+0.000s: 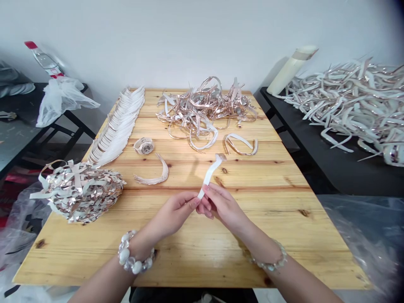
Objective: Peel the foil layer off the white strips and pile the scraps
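Note:
Over the front middle of the wooden table (284, 235), my left hand (176, 212) and my right hand (222, 206) meet, both pinching the near end of a white strip (211, 172). The strip rises away from me and curls over at its far tip. A tangled heap of rose-gold and white bands (205, 107) lies at the table's far middle. One loose bent band (241, 144) rests just beyond the strip, and a small curved stack of bands (156, 174) lies to the left of my hands.
A long neat row of white bands (118, 126) runs along the left side. A heap of shiny scraps (78, 189) sits at the near left, a tape roll (144, 145) beyond it. A black table (331, 160) at right carries a big pile of bands (356, 101).

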`<state>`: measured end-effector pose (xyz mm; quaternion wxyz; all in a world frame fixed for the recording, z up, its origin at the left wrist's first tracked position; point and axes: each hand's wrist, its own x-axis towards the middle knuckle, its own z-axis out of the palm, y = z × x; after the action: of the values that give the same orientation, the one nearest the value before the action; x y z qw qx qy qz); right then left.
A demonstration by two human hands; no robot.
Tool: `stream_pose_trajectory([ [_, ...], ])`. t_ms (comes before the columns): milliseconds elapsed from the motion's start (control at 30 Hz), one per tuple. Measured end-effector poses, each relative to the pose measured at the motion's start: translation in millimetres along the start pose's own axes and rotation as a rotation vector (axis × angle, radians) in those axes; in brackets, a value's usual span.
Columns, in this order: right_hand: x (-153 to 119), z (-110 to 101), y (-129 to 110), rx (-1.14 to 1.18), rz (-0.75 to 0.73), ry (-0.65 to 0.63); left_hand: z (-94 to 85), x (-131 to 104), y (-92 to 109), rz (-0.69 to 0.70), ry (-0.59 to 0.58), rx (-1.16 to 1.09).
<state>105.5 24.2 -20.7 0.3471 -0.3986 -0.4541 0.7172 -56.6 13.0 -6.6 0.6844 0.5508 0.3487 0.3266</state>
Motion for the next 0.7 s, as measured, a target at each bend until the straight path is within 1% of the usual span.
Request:
stream_pose_trajectory([
  [100, -0.1, -4.2, -4.9, -0.286, -0.094, 0.030, -2.3, -1.2, 0.7, -0.006, 0.081, 0.143],
  [167, -1.6, -6.3, -8.8, -0.377, -0.181, -0.023, -3.0, -2.2, 3.8, -0.017, 0.097, 0.197],
  [267, -5.2, -6.9, -12.7, -0.474, -0.266, -0.153, -2.5, -4.1, 10.0, -0.026, 0.038, 0.178],
  [367, -8.6, -5.9, -12.6, -0.561, -0.313, -0.191, -1.4, -6.3, 13.1, -0.032, -0.015, 0.130],
  [533, -11.5, -4.5, -10.1, -0.541, -0.339, -0.258, 0.5, -8.7, 11.0, -0.057, -0.033, 0.071],
  [600, -12.0, -4.1, -8.8, -0.558, -0.368, -0.242, 1.6, -9.0, 10.3, -0.061, -0.039, 0.055],
  [700, -12.6, -3.0, -5.6, -0.596, -0.455, -0.134, 3.5, -9.0, 10.1, -0.041, -0.032, 0.077],
])
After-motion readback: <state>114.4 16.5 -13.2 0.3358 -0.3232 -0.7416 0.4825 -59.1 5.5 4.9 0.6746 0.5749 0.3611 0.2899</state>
